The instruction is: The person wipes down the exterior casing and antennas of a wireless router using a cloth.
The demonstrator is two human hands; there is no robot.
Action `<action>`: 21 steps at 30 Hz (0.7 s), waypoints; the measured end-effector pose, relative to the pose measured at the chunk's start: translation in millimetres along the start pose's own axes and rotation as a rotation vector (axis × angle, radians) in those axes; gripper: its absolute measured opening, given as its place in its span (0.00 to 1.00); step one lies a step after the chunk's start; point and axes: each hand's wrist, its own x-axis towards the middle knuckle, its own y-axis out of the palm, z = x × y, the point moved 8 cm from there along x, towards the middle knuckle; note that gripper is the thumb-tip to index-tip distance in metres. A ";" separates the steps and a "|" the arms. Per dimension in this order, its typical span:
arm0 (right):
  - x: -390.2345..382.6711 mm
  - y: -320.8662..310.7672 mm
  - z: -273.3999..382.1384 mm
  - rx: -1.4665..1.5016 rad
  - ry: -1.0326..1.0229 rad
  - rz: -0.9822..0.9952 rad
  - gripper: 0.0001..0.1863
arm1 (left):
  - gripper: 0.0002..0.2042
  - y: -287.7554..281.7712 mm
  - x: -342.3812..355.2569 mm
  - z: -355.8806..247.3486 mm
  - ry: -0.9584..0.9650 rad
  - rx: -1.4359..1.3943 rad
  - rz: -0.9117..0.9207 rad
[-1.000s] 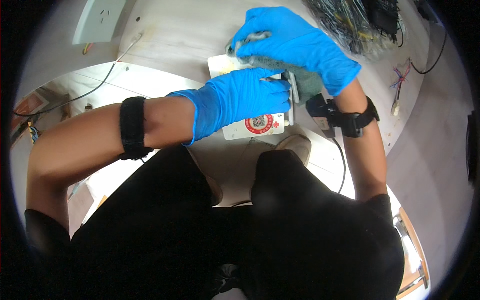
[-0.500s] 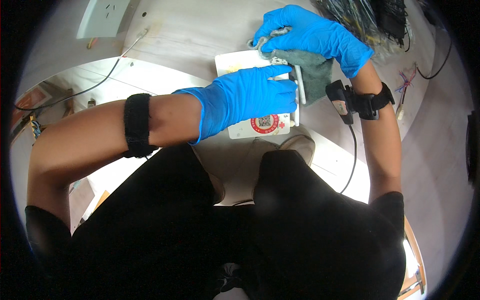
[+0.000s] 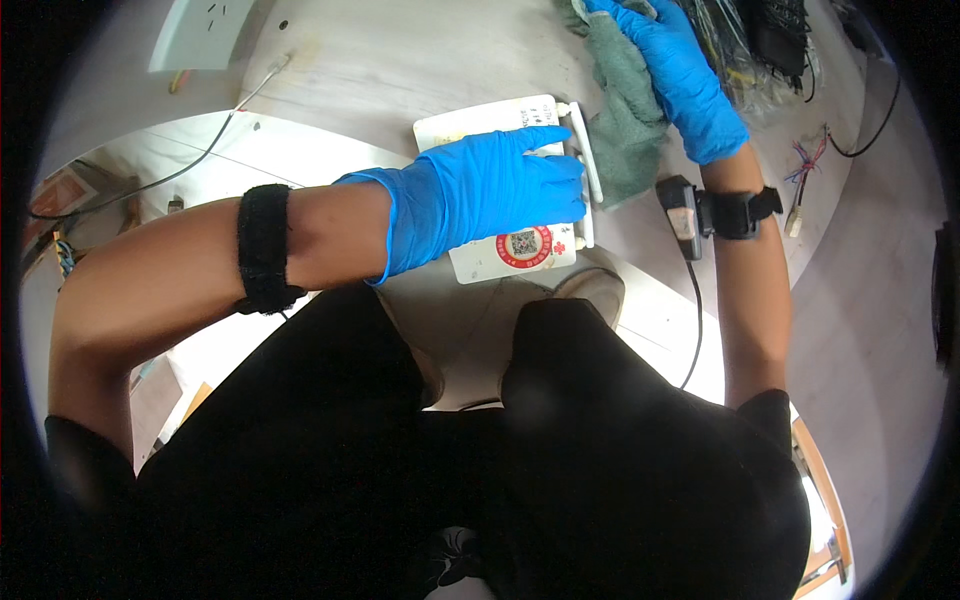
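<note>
A white router (image 3: 490,117) with stick antennas along its right side lies at the table's front edge, partly jutting past it. Its face bears stains and a round red sticker with a square code. Across the middle of it lies my blue-gloved left hand (image 3: 500,190), its fingers reaching over to the antenna side and gripping it; the glove hides much of the face. Farther up and right, my right hand (image 3: 665,50), also in a blue glove, is closed on a grey-green cloth (image 3: 625,140). The cloth hangs down beside the antennas, and its far end is cut off by the frame.
Black adapters (image 3: 780,45) and clear plastic bags (image 3: 735,85) lie at the far right. Near them is a loose cable with coloured wires (image 3: 803,165). A white socket box (image 3: 205,30) and a thin cable (image 3: 215,150) are at the left.
My right hand has moved away from the router, farther up and right, drawing the cloth with it. The router and my left hand have shifted slightly left.
</note>
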 end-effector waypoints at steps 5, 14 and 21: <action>-30.3 4.3 47.4 -0.899 -0.426 -0.332 0.10 | 0.31 0.5 -1.7 -2.4 0.044 0.115 -0.015; -50.9 29.8 35.3 -1.419 -0.716 -0.107 0.19 | 0.43 -43.7 -35.1 66.7 0.116 0.452 -0.238; -47.5 -19.1 -6.0 -1.358 -0.326 -0.212 0.15 | 0.47 -60.4 -97.9 99.9 -0.489 -0.140 -0.345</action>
